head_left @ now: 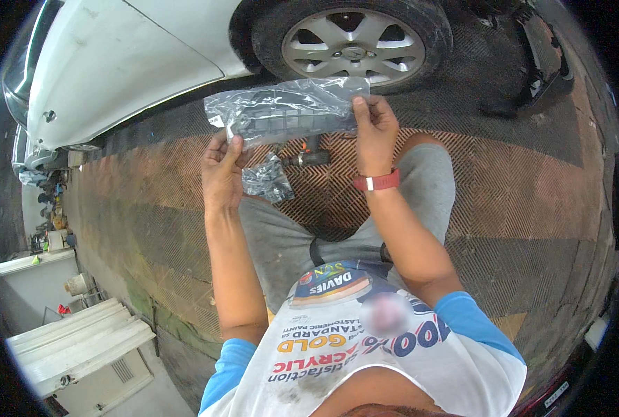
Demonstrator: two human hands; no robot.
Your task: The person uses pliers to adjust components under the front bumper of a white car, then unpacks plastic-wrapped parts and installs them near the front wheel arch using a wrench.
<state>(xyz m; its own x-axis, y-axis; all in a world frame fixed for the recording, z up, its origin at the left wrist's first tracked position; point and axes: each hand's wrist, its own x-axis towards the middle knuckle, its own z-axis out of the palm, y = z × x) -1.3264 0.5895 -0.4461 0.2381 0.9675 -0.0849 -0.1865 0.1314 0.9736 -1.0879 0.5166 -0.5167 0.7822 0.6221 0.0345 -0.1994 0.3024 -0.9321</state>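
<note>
Stretched between my two hands is a clear plastic bag point(289, 111) with a long dark plastic part inside; the part's kind is hard to make out. My left hand point(223, 163) pinches the bag's lower left corner, thumb on top. At the bag's right end, my right hand point(374, 132) grips the edge between thumb and fingers. Below the bag, near my left hand, lies a second clear bag point(269, 179) of small dark pieces. Beside it on the floor rests a dark power drill point(309, 157) with an orange detail, partly hidden by the held bag.
A car wheel point(353, 45) and a white car body point(129, 55) stand just beyond my hands. A black car part point(535, 59) lies at the far right. White cabinets point(87, 347) stand at the lower left. The floor point(518, 181) has ribbed tiles.
</note>
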